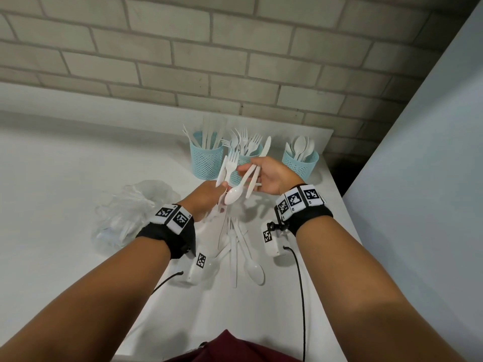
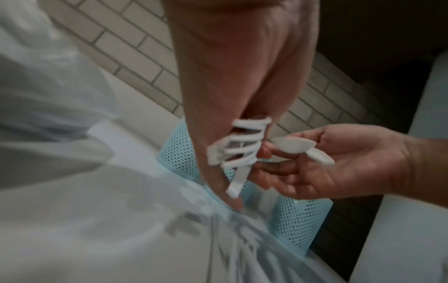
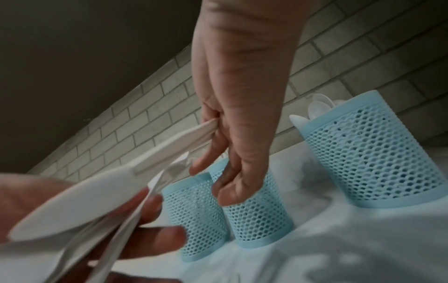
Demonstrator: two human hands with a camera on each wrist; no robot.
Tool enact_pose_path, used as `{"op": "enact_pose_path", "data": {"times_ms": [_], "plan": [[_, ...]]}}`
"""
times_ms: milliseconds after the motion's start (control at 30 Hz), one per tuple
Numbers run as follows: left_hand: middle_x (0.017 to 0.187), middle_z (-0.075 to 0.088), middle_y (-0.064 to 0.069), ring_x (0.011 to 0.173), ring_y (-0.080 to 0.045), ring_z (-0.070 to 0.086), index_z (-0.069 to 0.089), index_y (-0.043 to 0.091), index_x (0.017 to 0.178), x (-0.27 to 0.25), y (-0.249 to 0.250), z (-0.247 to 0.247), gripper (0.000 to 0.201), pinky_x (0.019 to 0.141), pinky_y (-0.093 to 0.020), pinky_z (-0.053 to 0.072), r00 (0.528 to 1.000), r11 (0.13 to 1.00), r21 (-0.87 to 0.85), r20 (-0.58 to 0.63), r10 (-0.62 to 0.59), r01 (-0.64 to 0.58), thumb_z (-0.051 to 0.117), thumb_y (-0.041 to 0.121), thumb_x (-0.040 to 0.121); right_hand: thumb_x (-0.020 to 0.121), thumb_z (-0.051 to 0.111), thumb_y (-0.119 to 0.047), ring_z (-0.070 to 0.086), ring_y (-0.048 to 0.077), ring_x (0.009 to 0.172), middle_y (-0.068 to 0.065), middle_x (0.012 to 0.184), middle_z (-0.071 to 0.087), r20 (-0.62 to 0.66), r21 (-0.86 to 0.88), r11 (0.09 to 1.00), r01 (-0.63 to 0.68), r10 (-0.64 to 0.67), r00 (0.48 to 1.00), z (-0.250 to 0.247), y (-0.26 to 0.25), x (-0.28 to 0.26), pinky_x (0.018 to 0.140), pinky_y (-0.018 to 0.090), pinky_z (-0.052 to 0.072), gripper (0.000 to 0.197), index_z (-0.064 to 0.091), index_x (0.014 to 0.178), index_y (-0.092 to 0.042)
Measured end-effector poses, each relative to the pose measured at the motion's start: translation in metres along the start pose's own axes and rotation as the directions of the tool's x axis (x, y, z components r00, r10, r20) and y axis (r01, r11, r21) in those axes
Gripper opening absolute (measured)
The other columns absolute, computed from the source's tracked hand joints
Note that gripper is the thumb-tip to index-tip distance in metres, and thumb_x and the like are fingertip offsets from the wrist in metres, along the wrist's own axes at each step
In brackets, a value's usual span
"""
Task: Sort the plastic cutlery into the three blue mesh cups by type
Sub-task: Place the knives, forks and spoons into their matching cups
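Frame centre: left hand (image 1: 206, 197) pinches fork (image 1: 230, 163); right hand (image 1: 271, 176) clamps spoon (image 1: 235, 195) and knife (image 1: 261, 158). Cups (image 1: 206, 160) behind, upper centre. Risk: crossed handles snag, piece drops onto table (image 1: 65, 178).

Head view looks down; wrist views close, low, sharing mesh cups (image 3: 257, 212).

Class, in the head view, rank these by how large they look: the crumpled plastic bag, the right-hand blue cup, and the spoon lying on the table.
1. Plastic bag
2. Right cup
3. Spoon, though it lies nearer the camera, which flatters it.
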State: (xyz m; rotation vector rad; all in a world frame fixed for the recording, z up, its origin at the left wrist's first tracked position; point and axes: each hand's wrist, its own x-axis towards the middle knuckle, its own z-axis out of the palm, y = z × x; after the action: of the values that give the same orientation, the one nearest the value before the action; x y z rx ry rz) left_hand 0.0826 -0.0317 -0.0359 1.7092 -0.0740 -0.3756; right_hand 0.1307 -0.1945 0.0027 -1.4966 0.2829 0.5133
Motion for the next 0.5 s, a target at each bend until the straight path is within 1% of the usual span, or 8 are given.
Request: {"op": "enact_pose_path", "data": {"times_ms": [67,100,200,267,300,367,433,500], "plan": [[0.093,0.065,-0.011,0.079,-0.024,0.063,0.057,0.011,0.104,-0.001,0.003,0.001,0.027,0.072,-0.034,0.054,0.996,0.974,-0.216,0.082,-0.047,0.063,0.033,0.024,0.102,0.101,0.035,-0.03,0.054,0.02,0.083,0.006,0.087,0.06,0.06,-0.06,0.998,-0.009,0.012,0.998,0.006,0.003,0.0,0.082,0.033,0.045,0.041,0.062,0.08,-0.008],[0.094,0.067,-0.012,0.078,-0.025,0.067,0.056,0.011,0.107,-0.002,0.005,0.002,0.027,0.071,-0.034,0.056,0.992,0.956,-0.281,0.12,-0.048,0.08,0.032,0.024,0.102,0.101,0.035,-0.031,0.055,0.02,0.082,0.005,0.086,0.06,0.086,-0.066,0.998,-0.003,0.009,0.996,0.009,0.005,-0.001,0.082,0.033,0.045,0.039,0.06,0.082,-0.01],[0.1,0.068,-0.012,0.079,-0.023,0.071,0.053,0.013,0.116,-0.003,0.006,0.005,0.028,0.071,-0.034,0.059,0.982,0.933,-0.351,0.188,-0.009,0.076,0.031,0.024,0.102,0.1,0.037,-0.036,0.059,0.02,0.085,0.004,0.09,0.063,0.118,-0.055,0.998,0.025,-0.019,0.993,0.014,0.011,-0.001,0.077,0.033,0.048,0.033,0.059,0.095,-0.013],[0.102,0.067,-0.011,0.079,-0.022,0.072,0.052,0.011,0.121,-0.003,0.007,0.008,0.029,0.065,-0.031,0.059,0.98,0.927,-0.369,0.197,0.002,0.072,0.033,0.021,0.102,0.1,0.037,-0.038,0.06,0.02,0.089,0.005,0.096,0.064,0.117,-0.055,0.998,0.037,-0.03,0.993,0.015,0.015,0.001,0.077,0.032,0.05,0.033,0.058,0.106,-0.013],[0.102,0.067,-0.012,0.078,-0.021,0.072,0.051,0.009,0.123,-0.003,0.007,0.009,0.029,0.063,-0.03,0.058,0.981,0.923,-0.378,0.193,0.004,0.071,0.034,0.02,0.101,0.1,0.036,-0.039,0.06,0.019,0.086,0.005,0.097,0.064,0.118,-0.056,0.998,0.042,-0.036,0.992,0.015,0.015,0.002,0.074,0.031,0.051,0.034,0.057,0.11,-0.013],[0.099,0.067,-0.012,0.077,-0.021,0.072,0.05,0.005,0.124,-0.002,0.006,0.011,0.03,0.064,-0.03,0.059,0.984,0.918,-0.393,0.179,0.01,0.062,0.037,0.015,0.1,0.1,0.033,-0.042,0.058,0.018,0.071,0.005,0.091,0.066,0.137,-0.082,0.996,0.048,-0.036,0.99,0.015,0.017,0.002,0.06,0.029,0.048,0.039,0.058,0.106,-0.013],[0.098,0.066,-0.013,0.078,-0.021,0.071,0.051,0.002,0.124,0.0,0.004,0.012,0.029,0.071,-0.03,0.059,0.987,0.921,-0.386,0.158,0.012,0.051,0.039,0.012,0.099,0.099,0.031,-0.047,0.05,0.018,0.062,0.007,0.082,0.065,0.141,-0.117,0.992,0.048,-0.031,0.989,0.015,0.02,0.005,0.052,0.027,0.041,0.043,0.06,0.099,-0.015],[0.1,0.066,-0.012,0.086,-0.022,0.068,0.052,0.001,0.124,0.001,0.003,0.012,0.029,0.081,-0.034,0.055,0.991,0.93,-0.364,0.136,0.001,0.049,0.04,0.01,0.099,0.097,0.031,-0.052,0.042,0.02,0.059,0.011,0.079,0.055,0.13,-0.136,0.989,0.056,-0.038,0.991,0.017,0.022,0.007,0.046,0.022,0.035,0.046,0.06,0.097,-0.017]]}}
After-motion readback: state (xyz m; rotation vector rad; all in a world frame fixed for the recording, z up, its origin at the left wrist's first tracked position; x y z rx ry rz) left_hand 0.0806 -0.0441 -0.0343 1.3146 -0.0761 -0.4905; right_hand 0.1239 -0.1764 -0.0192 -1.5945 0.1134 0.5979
